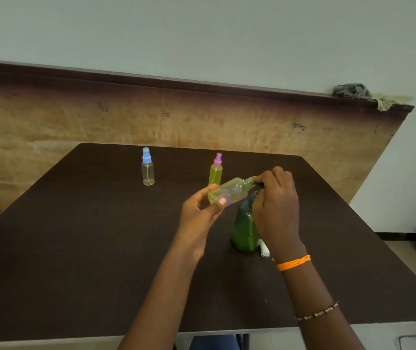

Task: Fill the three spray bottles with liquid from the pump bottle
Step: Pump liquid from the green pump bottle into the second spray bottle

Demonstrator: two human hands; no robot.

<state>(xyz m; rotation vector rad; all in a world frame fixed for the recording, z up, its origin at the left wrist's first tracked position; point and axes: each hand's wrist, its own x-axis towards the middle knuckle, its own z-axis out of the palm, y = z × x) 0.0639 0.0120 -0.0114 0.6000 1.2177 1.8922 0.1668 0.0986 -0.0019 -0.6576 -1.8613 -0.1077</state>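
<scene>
My left hand (201, 210) pinches the tilted, uncapped bottle (229, 192) by its base; my right hand (275, 198) curls over the pump (256, 190), neck against the spout. Risk as I judge it: the neck slips off and liquid lands on the table (75, 248). Behind the pump bottle (243, 231) stands the pink-capped bottle (216, 170), looking full; well left of it, the blue-capped one (147, 168) looks empty

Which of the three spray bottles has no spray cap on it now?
The tilted bottle in the left hand; the blue-capped and pink-capped bottles stand closed.
</scene>
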